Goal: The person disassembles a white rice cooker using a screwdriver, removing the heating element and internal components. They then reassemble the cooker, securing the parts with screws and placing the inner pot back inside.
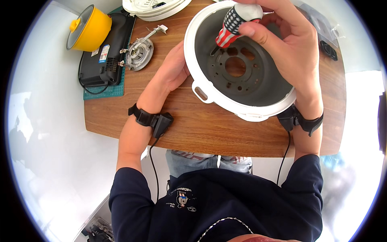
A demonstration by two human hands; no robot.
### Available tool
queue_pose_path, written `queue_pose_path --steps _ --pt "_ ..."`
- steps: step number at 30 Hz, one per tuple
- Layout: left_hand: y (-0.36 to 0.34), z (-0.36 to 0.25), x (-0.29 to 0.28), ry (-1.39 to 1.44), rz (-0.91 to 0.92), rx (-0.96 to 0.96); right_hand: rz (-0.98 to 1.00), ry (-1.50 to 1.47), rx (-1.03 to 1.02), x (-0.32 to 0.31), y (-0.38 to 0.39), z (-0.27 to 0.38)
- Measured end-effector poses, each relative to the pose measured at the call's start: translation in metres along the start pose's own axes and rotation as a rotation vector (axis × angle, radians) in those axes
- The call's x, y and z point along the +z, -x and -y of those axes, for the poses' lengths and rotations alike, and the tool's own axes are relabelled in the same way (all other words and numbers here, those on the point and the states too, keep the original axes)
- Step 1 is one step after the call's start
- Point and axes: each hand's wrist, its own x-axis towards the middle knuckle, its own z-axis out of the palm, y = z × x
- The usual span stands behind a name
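Gripping a striped-handled screwdriver (pixel 231 25), the right hand (pixel 288 44) is pointing its tip down into the white cooker housing (pixel 209 90). The left hand (pixel 174 66) is bracing the housing's outer wall, its grip hidden behind the rim.

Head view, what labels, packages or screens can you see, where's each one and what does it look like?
Sticker label: on the black flat appliance at upper left, beside the yellow pot; small rectangle, white with blue and red.
Clear plastic bag: table's upper right corner, past the right hand; transparent, crumpled.
Screens: none visible.
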Motion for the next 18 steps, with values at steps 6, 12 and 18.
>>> queue_pose_path --steps 6,12,18 --pt "0.008 -0.007 0.011 -0.020 -0.057 -0.016 -0.048 0.015 -0.233 0.008 0.000 -0.030" --pt "0.008 -0.007 0.011 -0.020 -0.036 -0.003 -0.078 -0.050 -0.231 0.006 0.000 -0.038" --pt "0.007 -0.005 0.007 -0.016 -0.048 0.000 -0.008 0.084 -0.256 0.002 0.003 -0.020"
